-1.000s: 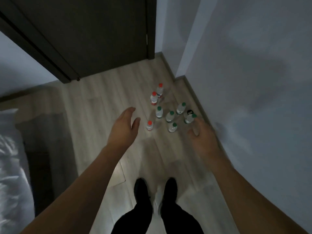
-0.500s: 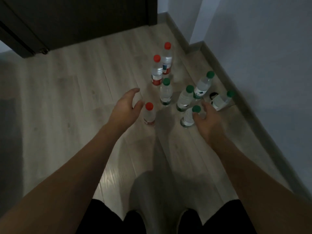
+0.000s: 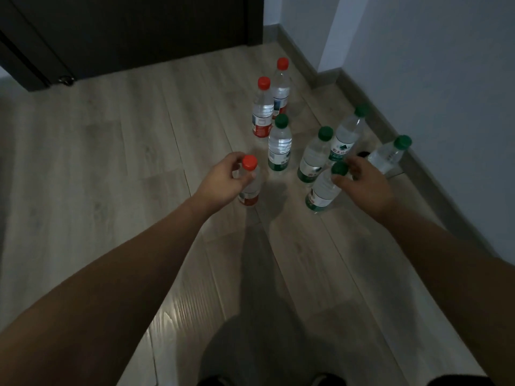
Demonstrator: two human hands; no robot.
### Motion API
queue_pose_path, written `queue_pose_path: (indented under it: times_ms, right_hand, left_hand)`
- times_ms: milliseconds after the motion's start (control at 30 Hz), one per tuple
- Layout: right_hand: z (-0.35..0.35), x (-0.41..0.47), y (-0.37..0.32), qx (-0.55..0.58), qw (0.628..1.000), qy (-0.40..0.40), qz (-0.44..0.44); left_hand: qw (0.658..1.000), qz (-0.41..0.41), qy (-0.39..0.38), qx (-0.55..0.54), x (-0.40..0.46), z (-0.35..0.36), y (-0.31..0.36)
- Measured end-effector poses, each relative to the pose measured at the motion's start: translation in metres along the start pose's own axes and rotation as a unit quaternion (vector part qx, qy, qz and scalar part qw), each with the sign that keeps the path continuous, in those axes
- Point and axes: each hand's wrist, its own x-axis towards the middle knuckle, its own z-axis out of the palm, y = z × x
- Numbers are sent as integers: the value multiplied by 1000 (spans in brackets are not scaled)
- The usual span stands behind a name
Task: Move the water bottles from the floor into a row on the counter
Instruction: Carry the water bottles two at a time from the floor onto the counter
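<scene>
Several clear water bottles stand on the wooden floor near the wall corner. My left hand point(image 3: 227, 181) curls round the neck of the nearest red-capped bottle point(image 3: 250, 188). My right hand point(image 3: 362, 182) pinches the neck of the nearest green-capped bottle point(image 3: 323, 190). Beyond them stand a green-capped bottle point(image 3: 279, 146), two more green-capped ones point(image 3: 313, 156) point(image 3: 347, 135) and two red-capped bottles point(image 3: 262, 110) point(image 3: 281, 87). Another green-capped bottle point(image 3: 388, 154) stands close to the skirting board. The counter is out of view.
A dark door point(image 3: 125, 32) closes off the far side of the floor. A white wall point(image 3: 432, 79) with a grey skirting board runs along the right. My feet show at the bottom edge.
Both hands have come down onto the bottles: the left now holds the red-capped one, the right the green-capped one. The camera has dropped lower and nearer the floor.
</scene>
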Motion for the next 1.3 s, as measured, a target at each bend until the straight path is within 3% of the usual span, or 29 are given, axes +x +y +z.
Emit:
queue_pose_path:
  times_ms: [100,267,467,867,1300]
  right_hand:
    - [2,1,16,11,1000,-24,12]
    - [7,2,20,61,997,-34,29]
    - [13,7,16,104,993,-46,21]
    - [25,22,22,146,989,-35,15]
    - [35,29,20,140,990,15,-1]
  left_hand:
    - [999,23,-17,38,8,0,-4]
    - [1000,-18,2,-19,15,-6,-7]
    - [999,5,-18,-43,22,0,-10]
    - [998,60,6,-31,25,17,-17]
    - [998,64,-9,-9,27,24,-19]
